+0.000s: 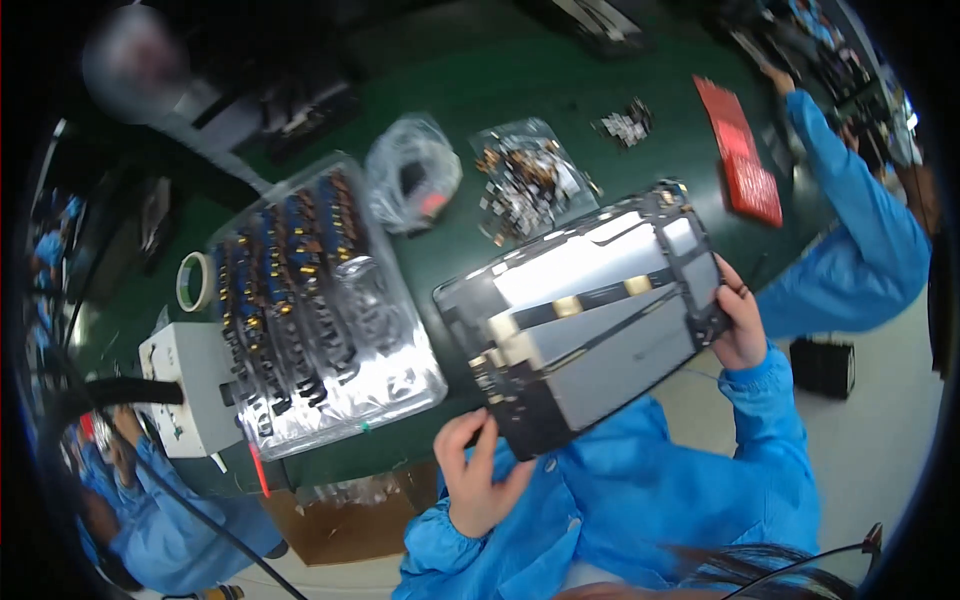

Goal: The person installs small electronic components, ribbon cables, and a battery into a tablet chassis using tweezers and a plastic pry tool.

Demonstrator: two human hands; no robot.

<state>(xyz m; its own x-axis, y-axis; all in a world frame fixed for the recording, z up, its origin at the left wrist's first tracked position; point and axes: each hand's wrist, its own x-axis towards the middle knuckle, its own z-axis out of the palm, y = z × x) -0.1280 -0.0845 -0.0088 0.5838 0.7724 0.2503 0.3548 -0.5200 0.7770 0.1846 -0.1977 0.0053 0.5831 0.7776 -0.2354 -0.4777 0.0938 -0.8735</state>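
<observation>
An opened tablet housing (pixel 625 375), with grey metal plates, black flex cables and gold-coloured pads inside, is held tilted above the front of the green table. My right hand (pixel 740 320) grips its right edge, thumb on the inner side. At the near left corner, the bent fingers of my left hand (pixel 478 475) close on the edge; a small dark bit shows between them, too blurred to name. Just beyond the housing lies a clear bag (pixel 530 175) of small flex-cable parts.
Left of the housing, a clear plastic tray (pixel 405 385) holds rows of dark flex parts. A white box (pixel 195 385), a tape roll (pixel 193 282), a bubble-wrap bundle (pixel 413 175) and a red packet (pixel 752 190) lie around. Co-workers' blue sleeves (pixel 865 220) show at both sides.
</observation>
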